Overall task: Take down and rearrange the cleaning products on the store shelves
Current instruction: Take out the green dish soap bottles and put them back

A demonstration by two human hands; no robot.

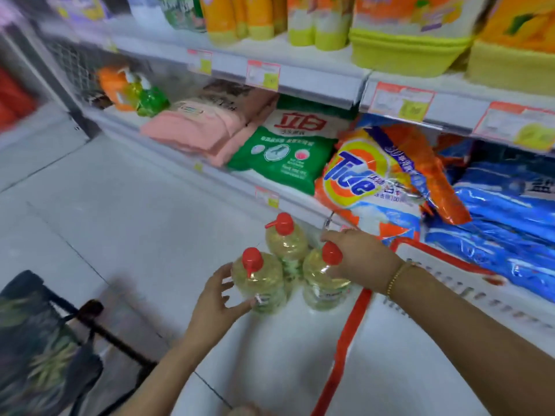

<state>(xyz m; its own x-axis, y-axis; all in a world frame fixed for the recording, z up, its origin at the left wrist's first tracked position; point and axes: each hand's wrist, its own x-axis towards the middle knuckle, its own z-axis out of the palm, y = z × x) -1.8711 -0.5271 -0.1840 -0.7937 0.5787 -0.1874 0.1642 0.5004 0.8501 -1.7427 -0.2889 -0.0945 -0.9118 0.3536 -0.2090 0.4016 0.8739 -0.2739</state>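
Observation:
Three clear bottles of yellow liquid with red pump caps stand together on the pale floor in front of the shelves. My left hand point(217, 298) wraps the side of the near-left bottle point(259, 280). My right hand point(360, 259) rests over the shoulder of the right bottle point(322, 280), beside its red cap. The far bottle point(285, 241) stands untouched behind them. On the lowest shelf lie bags of washing powder: an orange Tide bag point(372, 181), a green and white bag point(285, 151) and pink packs point(195, 127).
A white basket with a red rim point(357, 319) sits at my right, against the shelf. Blue bags point(507, 211) fill the lower shelf at right. Orange and yellow refill pouches point(408, 34) line the upper shelf. A dark bag point(39, 349) lies on the floor at left.

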